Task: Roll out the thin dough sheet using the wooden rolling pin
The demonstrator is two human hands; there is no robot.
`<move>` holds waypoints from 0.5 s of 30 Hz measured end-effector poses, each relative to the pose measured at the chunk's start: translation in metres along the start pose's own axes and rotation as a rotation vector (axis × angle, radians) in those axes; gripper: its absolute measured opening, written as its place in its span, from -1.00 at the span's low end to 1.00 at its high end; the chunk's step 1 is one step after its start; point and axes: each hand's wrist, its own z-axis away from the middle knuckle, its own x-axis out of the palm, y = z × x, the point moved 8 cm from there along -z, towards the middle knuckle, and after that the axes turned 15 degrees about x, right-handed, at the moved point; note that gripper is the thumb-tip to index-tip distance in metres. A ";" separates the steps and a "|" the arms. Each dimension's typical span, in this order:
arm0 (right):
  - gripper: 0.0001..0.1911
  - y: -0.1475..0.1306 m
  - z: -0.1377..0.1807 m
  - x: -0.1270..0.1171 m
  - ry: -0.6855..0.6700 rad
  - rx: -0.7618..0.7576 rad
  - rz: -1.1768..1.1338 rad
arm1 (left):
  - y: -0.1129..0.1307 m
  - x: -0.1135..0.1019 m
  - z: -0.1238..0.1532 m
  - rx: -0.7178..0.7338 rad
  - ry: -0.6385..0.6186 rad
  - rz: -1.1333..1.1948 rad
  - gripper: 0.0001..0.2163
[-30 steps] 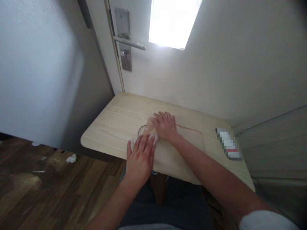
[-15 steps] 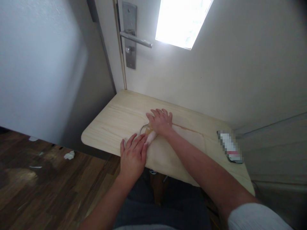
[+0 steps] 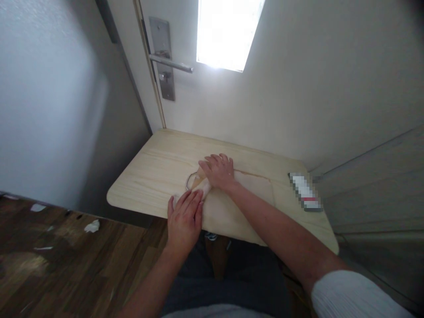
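Note:
A pale, soft-looking roll, possibly dough (image 3: 206,187), lies slantwise under both hands. My left hand (image 3: 185,217) rests at its near end, fingers stretched out and laid over it. At the far end, my right hand (image 3: 218,171) presses flat with spread fingers. Beneath them is a thin pale board (image 3: 253,185) with a brownish far edge. A metal loop handle (image 3: 189,180) shows at the board's left end. My hands and right forearm hide much of the roll and board.
The board lies on a light wooden table (image 3: 142,170) with rounded corners, against a white door with a metal handle (image 3: 172,64). A blurred flat packet (image 3: 304,192) lies at the table's right. Crumpled white paper (image 3: 92,226) is on the wooden floor at left.
The whole view has shifted slightly, so the table and door appear farther left. Both hands stay on the roll, with only a slight change in how the fingers lie.

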 end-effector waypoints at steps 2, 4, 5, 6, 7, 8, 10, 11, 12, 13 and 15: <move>-0.45 0.005 0.004 -0.001 -0.016 -0.015 0.013 | 0.005 0.000 0.001 0.029 0.017 -0.005 -0.68; -0.45 0.008 0.006 -0.002 -0.032 -0.027 0.026 | 0.008 0.000 0.002 0.044 0.028 -0.010 -0.68; -0.45 0.009 0.006 -0.002 -0.041 -0.033 0.032 | 0.008 0.000 0.002 0.047 0.034 -0.014 -0.68; -0.46 0.009 0.006 -0.002 -0.049 -0.040 0.037 | 0.008 0.000 0.001 0.050 0.039 -0.017 -0.69; -0.47 0.008 0.006 -0.002 -0.058 -0.050 0.042 | 0.007 0.000 0.001 0.051 0.043 -0.018 -0.69; -0.48 0.007 0.006 -0.002 -0.067 -0.060 0.044 | 0.006 0.000 0.001 0.052 0.048 -0.019 -0.69; -0.48 0.003 0.004 -0.002 -0.075 -0.080 0.040 | 0.003 -0.001 0.001 0.047 0.064 -0.018 -0.70; -0.47 0.001 0.003 -0.002 -0.074 -0.085 0.036 | 0.001 -0.001 0.001 0.041 0.073 -0.018 -0.70; -0.46 -0.001 0.002 -0.002 -0.071 -0.085 0.032 | -0.001 -0.002 0.001 0.035 0.085 -0.019 -0.71; -0.44 -0.003 0.001 -0.001 -0.068 -0.081 0.028 | -0.004 -0.003 0.000 0.030 0.097 -0.020 -0.71; -0.39 -0.008 -0.003 0.002 -0.068 -0.071 0.020 | -0.009 -0.004 -0.001 0.023 0.117 -0.021 -0.72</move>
